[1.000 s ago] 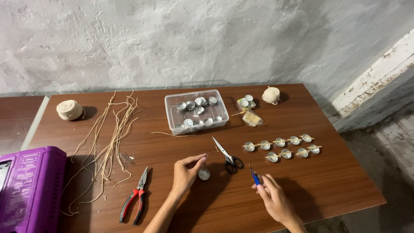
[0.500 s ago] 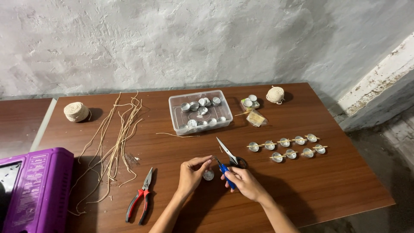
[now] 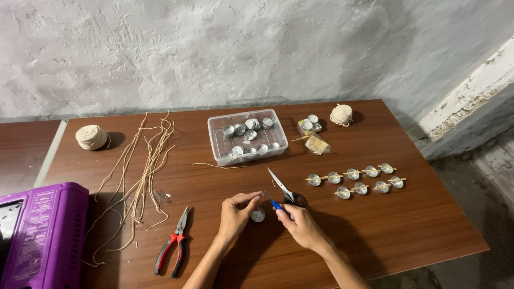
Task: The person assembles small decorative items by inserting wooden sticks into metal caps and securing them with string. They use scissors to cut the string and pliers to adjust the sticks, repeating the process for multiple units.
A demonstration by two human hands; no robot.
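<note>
My left hand (image 3: 236, 213) rests on the brown table (image 3: 407, 225) with its fingers curled around a small round metal cup (image 3: 258, 215). My right hand (image 3: 301, 223) holds a small blue-handled tool (image 3: 274, 204) whose tip points at the left fingertips above the cup. Black-handled scissors (image 3: 285, 189) lie just behind my right hand.
A clear plastic tray (image 3: 246, 137) holds several metal cups. Two rows of cups with sticks (image 3: 354, 180) lie to the right. Red-handled pliers (image 3: 172, 249), loose cord strands (image 3: 140, 176), two twine balls (image 3: 92, 137) (image 3: 341, 114) and a purple box (image 3: 37, 235) are also here.
My right hand moved left with the blue tool, from the table's right side up to the left hand and the cup. The left hand stayed by the cup.
</note>
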